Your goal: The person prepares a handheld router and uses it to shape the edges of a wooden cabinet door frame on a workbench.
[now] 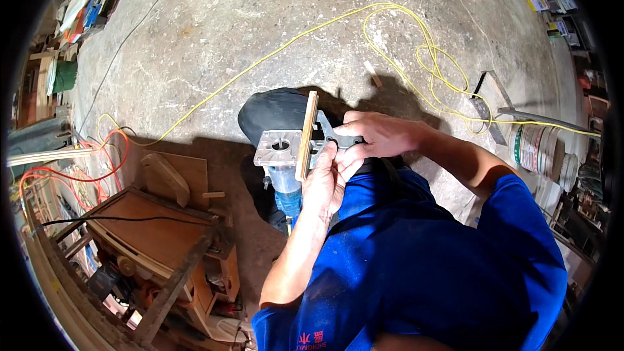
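Note:
In front of my body, my left hand (324,185) and my right hand (380,135) are both closed around a grey branching bracket (323,131). The left thumb presses on it from below, while the right fingers pinch its other side. A narrow wooden strip (307,136) stands along the bracket's left face, seemingly joined to it. Just left of the strip is a trim router with a clear square base (263,156) facing up and a blue body (287,203) below. Neither hand is on the router. It sits beside my dark-trousered leg (268,114); its support is hidden.
A yellow cord (286,45) loops across the concrete floor (214,32). At lower left stands a wooden frame (172,292) near a curved wood piece (162,179) and orange cords (123,149). Stacked round tubs (539,149) and a dark bar (530,115) lie at right.

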A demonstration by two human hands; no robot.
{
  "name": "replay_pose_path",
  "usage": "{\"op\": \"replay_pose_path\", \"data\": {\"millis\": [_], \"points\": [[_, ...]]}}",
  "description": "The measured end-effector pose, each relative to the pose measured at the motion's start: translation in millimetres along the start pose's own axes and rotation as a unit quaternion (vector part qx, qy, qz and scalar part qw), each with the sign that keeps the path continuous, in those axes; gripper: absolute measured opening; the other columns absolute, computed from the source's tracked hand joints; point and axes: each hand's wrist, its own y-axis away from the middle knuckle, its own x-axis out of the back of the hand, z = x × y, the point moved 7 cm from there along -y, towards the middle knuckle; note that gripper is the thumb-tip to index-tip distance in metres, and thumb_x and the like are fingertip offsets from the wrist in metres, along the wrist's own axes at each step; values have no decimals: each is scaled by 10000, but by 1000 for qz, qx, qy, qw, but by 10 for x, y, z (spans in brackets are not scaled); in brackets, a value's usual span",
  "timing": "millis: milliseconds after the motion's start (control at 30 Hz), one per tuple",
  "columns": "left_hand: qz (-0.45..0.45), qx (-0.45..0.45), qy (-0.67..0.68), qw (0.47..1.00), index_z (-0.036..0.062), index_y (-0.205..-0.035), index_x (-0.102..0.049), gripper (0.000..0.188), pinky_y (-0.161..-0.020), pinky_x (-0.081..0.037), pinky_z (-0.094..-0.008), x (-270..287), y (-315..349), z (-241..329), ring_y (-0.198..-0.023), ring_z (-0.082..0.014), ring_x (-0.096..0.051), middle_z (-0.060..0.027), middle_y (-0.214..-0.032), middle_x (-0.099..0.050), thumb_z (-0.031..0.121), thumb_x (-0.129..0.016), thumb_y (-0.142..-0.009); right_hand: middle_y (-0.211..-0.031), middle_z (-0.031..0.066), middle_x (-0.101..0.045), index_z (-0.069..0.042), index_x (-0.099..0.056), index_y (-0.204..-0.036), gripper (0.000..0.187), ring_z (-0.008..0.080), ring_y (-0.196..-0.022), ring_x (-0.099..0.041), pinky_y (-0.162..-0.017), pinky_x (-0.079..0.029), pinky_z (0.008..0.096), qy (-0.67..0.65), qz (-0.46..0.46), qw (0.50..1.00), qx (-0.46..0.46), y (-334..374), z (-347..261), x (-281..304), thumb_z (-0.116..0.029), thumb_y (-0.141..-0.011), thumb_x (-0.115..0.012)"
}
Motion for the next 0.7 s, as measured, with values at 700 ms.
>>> {"op": "replay_pose_path", "data": {"millis": [700], "points": [[36, 14, 13, 999, 17, -1087, -596, 251, -898, -623, -440, -78, 44, 42, -965, -305, -740, -247, -1026, -727, 265, -586, -1054, -993, 216, -578, 77, -636, -1163, 411, 372, -950, -602, -848, -496, 453, 58, 116, 991, 29, 182, 74, -85, -251, -916, -611]]}}
